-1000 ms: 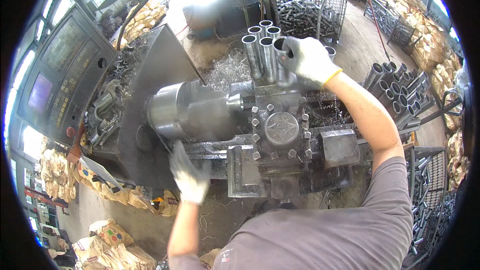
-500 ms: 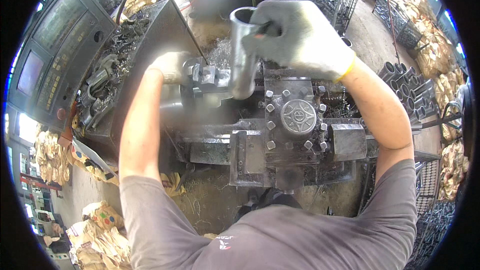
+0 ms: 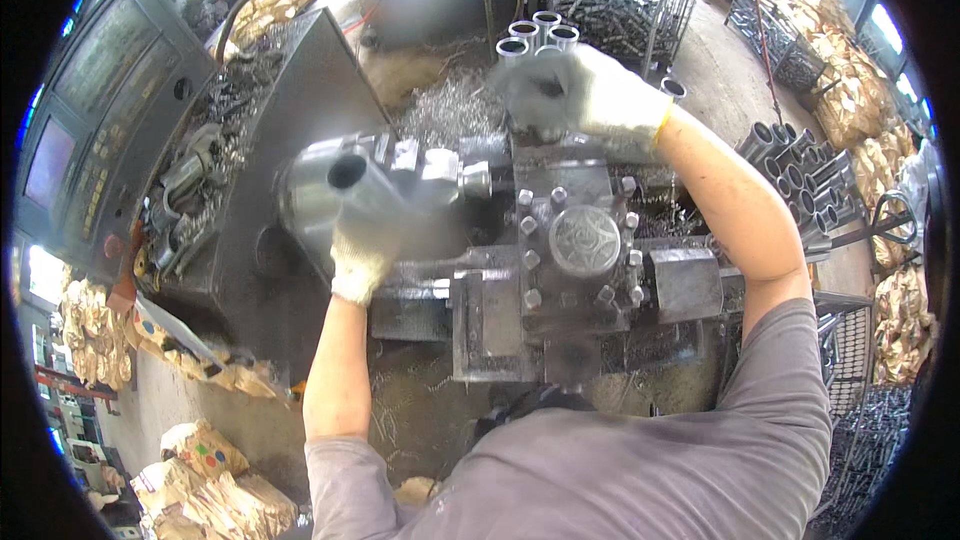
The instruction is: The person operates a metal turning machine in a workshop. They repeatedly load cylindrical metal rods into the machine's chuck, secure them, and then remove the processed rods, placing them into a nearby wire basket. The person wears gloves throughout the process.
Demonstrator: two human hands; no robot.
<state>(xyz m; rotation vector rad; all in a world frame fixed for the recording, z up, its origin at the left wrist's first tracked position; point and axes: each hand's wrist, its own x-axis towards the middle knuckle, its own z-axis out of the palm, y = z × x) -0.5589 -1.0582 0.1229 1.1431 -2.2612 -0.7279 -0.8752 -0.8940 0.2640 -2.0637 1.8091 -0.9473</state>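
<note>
My left hand (image 3: pixel 372 245), in a pale glove, is in front of the round metal chuck (image 3: pixel 305 190) of a lathe. Its fingers are smeared by motion, so neither their pose nor any hold can be made out. A dark round opening shows just above the hand; whether it belongs to the chuck or a separate part is unclear. My gloved right hand (image 3: pixel 590 95) is beyond the tool post (image 3: pixel 585 240), beside several upright metal tubes (image 3: pixel 546 30). Its dark fingers look curled but blurred, and I cannot tell whether they touch a tube.
Metal shavings (image 3: pixel 455 105) lie heaped behind the chuck. A control panel (image 3: pixel 85 160) stands at the left beside a dark metal guard (image 3: pixel 290 100). More tubes (image 3: pixel 800 175) are stacked at the right. Wire baskets (image 3: pixel 625 15) of metal parts stand at the back.
The tube my right hand held upright is no longer plainly in its grip; that hand has moved farther back, beside standing tubes. My left hand has come down and nearer from atop the chuck.
</note>
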